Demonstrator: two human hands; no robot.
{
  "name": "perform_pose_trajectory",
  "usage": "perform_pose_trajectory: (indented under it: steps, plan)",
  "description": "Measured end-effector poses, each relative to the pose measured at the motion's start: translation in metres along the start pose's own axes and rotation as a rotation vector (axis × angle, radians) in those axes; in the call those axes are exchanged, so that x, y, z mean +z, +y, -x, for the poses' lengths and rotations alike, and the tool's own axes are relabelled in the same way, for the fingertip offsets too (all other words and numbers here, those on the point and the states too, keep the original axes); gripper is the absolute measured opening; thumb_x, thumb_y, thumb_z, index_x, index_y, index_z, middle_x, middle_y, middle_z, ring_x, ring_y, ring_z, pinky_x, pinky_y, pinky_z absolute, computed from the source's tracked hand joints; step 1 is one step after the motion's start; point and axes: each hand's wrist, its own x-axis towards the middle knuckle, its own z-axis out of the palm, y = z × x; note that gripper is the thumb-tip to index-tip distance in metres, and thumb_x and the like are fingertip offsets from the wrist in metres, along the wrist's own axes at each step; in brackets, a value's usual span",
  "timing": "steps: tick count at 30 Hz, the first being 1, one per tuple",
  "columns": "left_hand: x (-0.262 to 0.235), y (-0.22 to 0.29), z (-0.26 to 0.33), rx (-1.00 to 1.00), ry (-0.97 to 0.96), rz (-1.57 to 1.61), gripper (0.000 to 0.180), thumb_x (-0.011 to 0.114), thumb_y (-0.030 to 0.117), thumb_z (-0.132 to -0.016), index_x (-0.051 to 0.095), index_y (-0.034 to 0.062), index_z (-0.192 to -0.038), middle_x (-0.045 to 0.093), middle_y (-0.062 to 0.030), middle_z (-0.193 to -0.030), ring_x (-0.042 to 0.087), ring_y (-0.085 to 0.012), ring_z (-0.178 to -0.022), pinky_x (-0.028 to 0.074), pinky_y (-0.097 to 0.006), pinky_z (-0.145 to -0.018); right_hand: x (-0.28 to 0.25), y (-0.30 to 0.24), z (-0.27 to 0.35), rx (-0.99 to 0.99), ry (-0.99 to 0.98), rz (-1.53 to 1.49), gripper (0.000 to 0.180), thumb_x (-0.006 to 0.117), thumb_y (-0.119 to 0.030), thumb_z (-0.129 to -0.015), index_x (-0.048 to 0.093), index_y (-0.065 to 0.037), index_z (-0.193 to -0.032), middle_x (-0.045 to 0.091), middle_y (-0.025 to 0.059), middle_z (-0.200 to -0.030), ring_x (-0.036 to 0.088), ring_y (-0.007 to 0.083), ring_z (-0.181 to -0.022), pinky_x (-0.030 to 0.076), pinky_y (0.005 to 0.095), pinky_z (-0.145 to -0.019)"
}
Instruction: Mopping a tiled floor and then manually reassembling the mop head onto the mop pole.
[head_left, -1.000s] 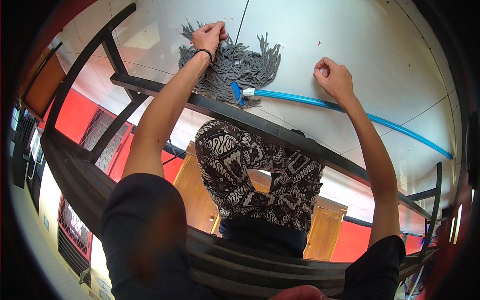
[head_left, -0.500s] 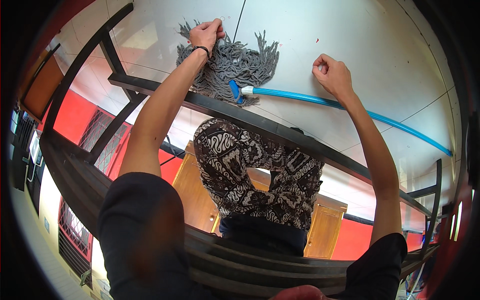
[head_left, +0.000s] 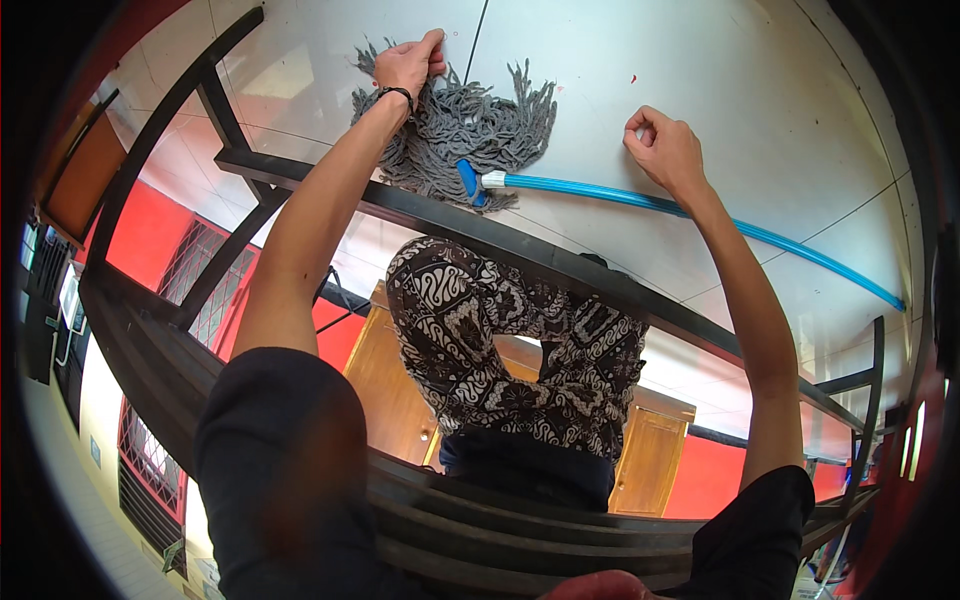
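My left hand (head_left: pixel 406 66), with a dark bracelet at the wrist, is over the far edge of a grey string mop head (head_left: pixel 490 130). Its thumb and forefinger are pinched together; whatever they may hold is too small to make out. Off to the right, my right hand (head_left: pixel 668 150) is closed with the fingers curled in against the thumb, and its contents, if any, are hidden. Just below that hand runs the mop's blue handle (head_left: pixel 600 193), joined to the strands by a blue and white clamp (head_left: pixel 475 182).
A dark metal bar (head_left: pixel 560 260) of a bench frame crosses below my forearms, above my patterned trousers (head_left: pixel 460 300). White floor tiles (head_left: pixel 590 50) lie beyond, with a small red scrap (head_left: pixel 633 78). A wooden door (head_left: pixel 650 460) and red wall show beneath the bench.
My left hand has shifted slightly to the left and away from me, still pinched. My right hand and the mop stay where they were.
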Motion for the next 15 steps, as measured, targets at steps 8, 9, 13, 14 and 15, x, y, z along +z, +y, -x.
perform_pose_trajectory:
  steps: [8, 9, 13, 14, 15]
  plan:
    - [-0.0001, -0.0091, -0.0064, 0.103, 0.016, -0.291, 0.036, 0.076, 0.04, -0.076, 0.074, 0.0043, -0.074, 0.072, -0.0033, -0.07, 0.072, -0.0122, -0.068, 0.056, -0.025, -0.071, 0.0006, 0.0008, 0.0006, -0.014, 0.009, -0.001, 0.014, 0.063, -0.024, -0.081, 0.068, -0.012, -0.086, 0.061, 0.0025, -0.06, 0.06, 0.0206, -0.056, 0.05, 0.0339, -0.059]
    - [-0.0003, -0.0087, -0.0061, 0.113, 0.031, -0.287, 0.036, 0.076, 0.04, -0.076, 0.074, 0.0043, -0.074, 0.072, -0.0033, -0.07, 0.072, -0.0122, -0.068, 0.056, -0.025, -0.071, 0.0007, 0.0011, 0.0006, -0.012, 0.014, 0.002, 0.014, 0.063, -0.024, -0.081, 0.068, -0.012, -0.086, 0.061, 0.0025, -0.059, 0.06, 0.0205, -0.055, 0.049, 0.0339, -0.059]
    - [-0.003, -0.0044, -0.0061, 0.132, -0.023, -0.364, 0.042, 0.077, 0.049, -0.075, 0.074, 0.0065, -0.072, 0.072, -0.0015, -0.068, 0.072, -0.0119, -0.068, 0.055, -0.026, -0.072, 0.0013, 0.0021, 0.0001, -0.022, 0.015, -0.005, 0.014, 0.063, -0.024, -0.081, 0.068, -0.012, -0.086, 0.061, 0.0025, -0.059, 0.06, 0.0206, -0.055, 0.049, 0.034, -0.059]
    - [-0.0041, -0.0033, -0.0064, 0.138, -0.042, -0.378, 0.044, 0.078, 0.05, -0.074, 0.074, 0.0069, -0.071, 0.072, -0.0016, -0.068, 0.072, -0.0118, -0.069, 0.055, -0.026, -0.073, 0.0014, 0.0022, 0.0001, -0.021, 0.015, -0.003, 0.014, 0.063, -0.024, -0.081, 0.068, -0.012, -0.086, 0.061, 0.0026, -0.06, 0.06, 0.0207, -0.055, 0.049, 0.034, -0.059]
    - [-0.0049, -0.0023, -0.0072, 0.133, -0.043, -0.377, 0.044, 0.078, 0.05, -0.074, 0.074, 0.0069, -0.071, 0.072, -0.0016, -0.068, 0.072, -0.0118, -0.069, 0.055, -0.026, -0.073, 0.0014, 0.0023, -0.0001, -0.021, 0.015, -0.002, 0.014, 0.063, -0.024, -0.081, 0.068, -0.012, -0.086, 0.061, 0.0026, -0.06, 0.06, 0.0208, -0.055, 0.049, 0.0341, -0.059]
